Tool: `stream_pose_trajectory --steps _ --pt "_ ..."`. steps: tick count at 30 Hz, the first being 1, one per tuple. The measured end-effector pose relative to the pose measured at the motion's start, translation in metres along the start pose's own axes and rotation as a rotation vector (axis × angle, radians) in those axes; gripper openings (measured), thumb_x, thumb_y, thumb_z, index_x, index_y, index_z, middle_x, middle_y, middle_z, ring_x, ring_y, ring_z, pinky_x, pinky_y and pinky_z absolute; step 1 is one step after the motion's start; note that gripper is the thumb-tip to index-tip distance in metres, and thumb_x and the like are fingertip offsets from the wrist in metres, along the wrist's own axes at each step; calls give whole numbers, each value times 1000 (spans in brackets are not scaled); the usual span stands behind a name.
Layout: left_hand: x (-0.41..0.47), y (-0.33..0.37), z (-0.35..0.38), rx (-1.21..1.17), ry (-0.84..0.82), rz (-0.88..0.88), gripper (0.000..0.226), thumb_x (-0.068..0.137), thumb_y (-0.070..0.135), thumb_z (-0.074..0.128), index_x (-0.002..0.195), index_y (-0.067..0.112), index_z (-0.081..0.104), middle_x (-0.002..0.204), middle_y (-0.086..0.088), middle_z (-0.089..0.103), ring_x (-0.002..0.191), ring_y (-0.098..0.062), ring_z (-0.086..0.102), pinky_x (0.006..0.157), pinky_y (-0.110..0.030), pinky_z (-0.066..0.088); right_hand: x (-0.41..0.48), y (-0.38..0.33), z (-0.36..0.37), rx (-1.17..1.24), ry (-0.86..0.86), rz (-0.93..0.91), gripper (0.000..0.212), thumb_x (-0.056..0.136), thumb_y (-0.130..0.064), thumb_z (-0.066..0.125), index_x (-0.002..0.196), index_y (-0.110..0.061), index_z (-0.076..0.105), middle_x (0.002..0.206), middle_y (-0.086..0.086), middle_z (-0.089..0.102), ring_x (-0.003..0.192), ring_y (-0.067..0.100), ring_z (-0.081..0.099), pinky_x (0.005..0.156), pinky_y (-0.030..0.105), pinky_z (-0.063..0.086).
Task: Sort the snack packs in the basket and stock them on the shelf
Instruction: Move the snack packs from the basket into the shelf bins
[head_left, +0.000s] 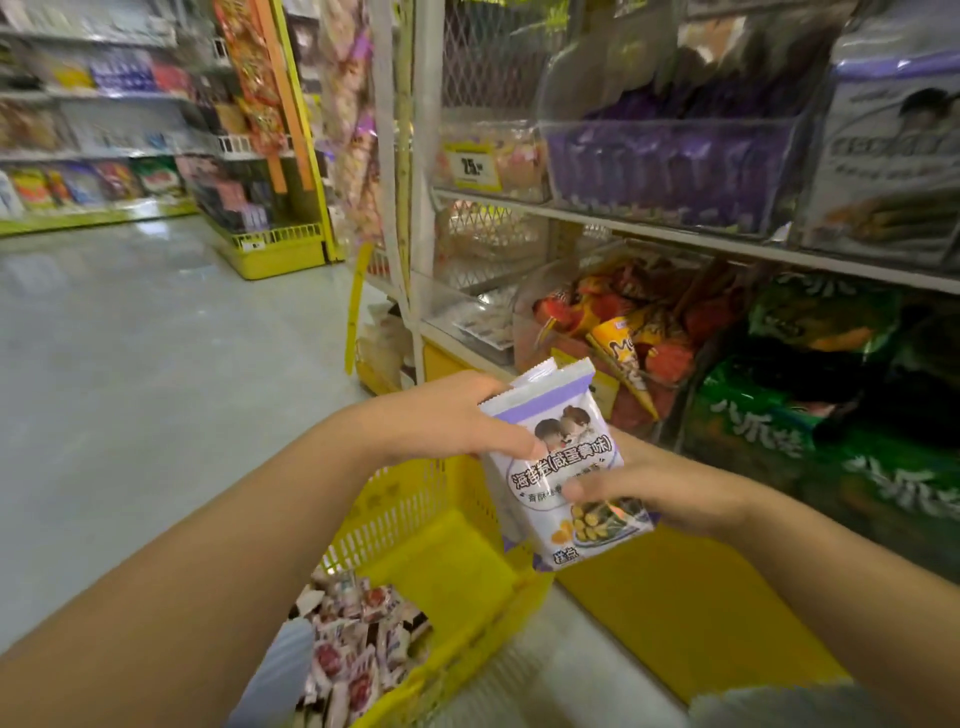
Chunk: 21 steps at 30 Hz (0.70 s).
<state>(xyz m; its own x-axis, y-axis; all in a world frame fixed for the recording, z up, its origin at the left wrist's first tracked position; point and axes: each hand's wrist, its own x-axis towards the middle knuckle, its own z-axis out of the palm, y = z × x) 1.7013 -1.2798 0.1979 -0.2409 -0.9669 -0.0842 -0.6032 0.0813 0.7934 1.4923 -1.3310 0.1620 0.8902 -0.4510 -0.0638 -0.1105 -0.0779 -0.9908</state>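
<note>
Above the yellow plastic lattice basket (405, 512), left hand (447, 415) grips the purple-and-white foil snack pack (569, 470) near its top, right hand (654, 493) pinches its lower edge; its front faces up, probably to identify it for sorting.

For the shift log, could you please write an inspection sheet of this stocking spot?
Surface: pale glossy floor.
Job's things: white-and-purple packs held over the yellow basket; small red-and-white packs lie in it.
Clutter: nothing seen.
Grippers: left hand grips the packs' top; right hand grips their lower part.
Cables: nothing seen.
Surroundings: shelf at right holds purple packs, orange cones and green bags; more shelves across the aisle.
</note>
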Motion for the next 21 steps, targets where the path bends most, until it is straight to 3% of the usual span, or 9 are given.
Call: stream_pose_trajectory --steps 5,9,11,12,14,16,17,19,21 --pt "2 4 4 -135 23 5 16 67 43 74 78 30 73 86 8 75 77 -6 68 73 -29 53 -8 8 2 127 126 61 50 75 -20 66 124 -21 55 115 4 70 104 26 67 82 33 57" --pt "16 3 8 -240 92 58 34 59 53 75 93 48 69 103 11 73 90 -9 69 77 -35 55 -8 7 -4 119 239 17 48 75 -21 66 121 -26 56 107 -2 72 94 19 70 73 27 56" --pt "26 5 10 -331 168 71 50 55 56 77 102 62 59 121 22 61 98 -4 67 76 -32 58 -8 6 -9 121 296 27 45 72 -27 68 116 -26 59 102 2 73 89 27 69 79 40 57" --pt "31 5 12 -371 224 65 56 53 58 78 103 64 55 128 24 54 101 -4 66 79 -34 59 -7 5 -10 141 325 36 40 71 -29 69 110 -25 63 94 2 73 82 25 69 77 38 58" --pt "42 3 17 -407 347 48 63 50 64 77 108 61 53 132 20 52 107 -8 64 88 -40 56 -4 5 -9 235 379 47 20 67 -31 70 84 -23 66 62 -9 65 51 7 59 52 20 50" --pt "51 5 24 -435 491 27 73 52 69 75 119 52 51 129 14 55 112 -12 61 93 -39 52 -1 6 -7 370 408 66 11 63 -29 77 61 -22 69 51 -10 55 43 5 51 47 17 45" --pt "55 7 27 -455 564 18 78 55 71 74 125 46 51 125 14 57 113 -10 60 93 -34 51 2 8 -7 436 412 78 14 61 -29 80 58 -20 70 55 -6 57 48 9 55 53 20 49" --pt "60 11 34 -493 666 16 81 63 72 69 132 36 49 124 15 56 112 -4 55 88 -22 46 5 9 -8 572 446 69 28 56 -30 82 77 -14 72 78 8 65 69 24 64 73 35 54" --pt "63 17 39 -503 671 5 73 73 65 63 136 33 44 127 14 53 111 0 51 78 -8 40 7 7 -11 676 499 29 35 59 -31 78 87 -12 73 94 14 66 80 30 66 78 40 55"
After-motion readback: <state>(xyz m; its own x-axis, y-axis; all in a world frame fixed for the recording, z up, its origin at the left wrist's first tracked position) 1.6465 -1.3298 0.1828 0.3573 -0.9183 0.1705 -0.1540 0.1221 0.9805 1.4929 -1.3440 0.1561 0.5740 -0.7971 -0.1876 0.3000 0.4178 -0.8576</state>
